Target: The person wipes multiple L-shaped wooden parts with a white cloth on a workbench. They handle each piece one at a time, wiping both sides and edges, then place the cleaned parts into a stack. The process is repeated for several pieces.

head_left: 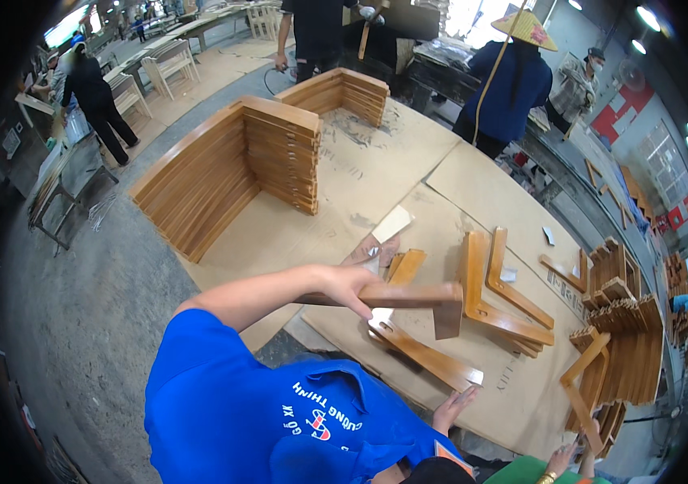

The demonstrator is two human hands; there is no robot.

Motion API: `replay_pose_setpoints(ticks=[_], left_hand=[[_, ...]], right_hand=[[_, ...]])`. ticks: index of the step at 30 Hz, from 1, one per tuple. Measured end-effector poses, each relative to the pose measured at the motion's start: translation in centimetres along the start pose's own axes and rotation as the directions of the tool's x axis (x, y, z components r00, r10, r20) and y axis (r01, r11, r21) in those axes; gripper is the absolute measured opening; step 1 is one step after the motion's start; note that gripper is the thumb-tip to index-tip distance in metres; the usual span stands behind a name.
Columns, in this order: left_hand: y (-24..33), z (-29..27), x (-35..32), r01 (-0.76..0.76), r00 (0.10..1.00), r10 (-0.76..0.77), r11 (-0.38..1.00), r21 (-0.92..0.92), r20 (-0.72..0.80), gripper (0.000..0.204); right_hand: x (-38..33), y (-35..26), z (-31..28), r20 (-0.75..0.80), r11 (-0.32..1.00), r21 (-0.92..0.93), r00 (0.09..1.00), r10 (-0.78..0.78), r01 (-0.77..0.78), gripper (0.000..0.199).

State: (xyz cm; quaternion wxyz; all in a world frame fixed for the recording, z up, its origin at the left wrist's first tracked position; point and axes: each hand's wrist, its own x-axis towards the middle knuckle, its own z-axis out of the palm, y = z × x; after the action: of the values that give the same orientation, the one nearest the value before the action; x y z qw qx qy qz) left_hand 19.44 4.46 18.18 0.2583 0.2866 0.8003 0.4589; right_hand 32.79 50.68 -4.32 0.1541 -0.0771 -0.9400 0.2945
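My left hand (348, 289) is wrapped around one arm of a brown, varnished L-shaped wooden piece (416, 296), raised over the cardboard-covered table. Its short arm points down toward me. Below it lies a second wooden piece (424, 351) with a slot near its far end. At the near end of this piece is my right hand (453, 410), its fingers curled up around the tip. Just right of both, several L-shaped pieces (477, 302) rest on the cardboard, some overlapping. A smaller wooden piece (406, 264) lies beyond my left hand.
Tall stacks of L-shaped pieces (239, 161) stand at the far left, with more stacks (634, 347) at the right. A co-worker's hand (561, 460) is at lower right, beside an L-shaped piece (586, 387). Other people (513, 89) stand beyond the table (360, 177).
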Motion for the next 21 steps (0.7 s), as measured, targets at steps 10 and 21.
replay_pose_setpoints(ticks=[10, 21], left_hand=[[3.9, -17.5, -18.9, -0.099, 0.640, -0.090, 0.975, -0.198, -0.763, 0.039], [-7.8, -36.3, -30.5, 0.529, 0.196, -0.470, 0.790, -0.311, -0.861, 0.050]], right_hand=[[5.7, -7.4, 4.2, 0.150, 0.980, 0.131, 0.974, -0.169, 0.150, 0.056], [7.3, -9.8, 7.7, 0.250, 0.985, 0.158, 0.961, -0.115, 0.076, 0.056]])
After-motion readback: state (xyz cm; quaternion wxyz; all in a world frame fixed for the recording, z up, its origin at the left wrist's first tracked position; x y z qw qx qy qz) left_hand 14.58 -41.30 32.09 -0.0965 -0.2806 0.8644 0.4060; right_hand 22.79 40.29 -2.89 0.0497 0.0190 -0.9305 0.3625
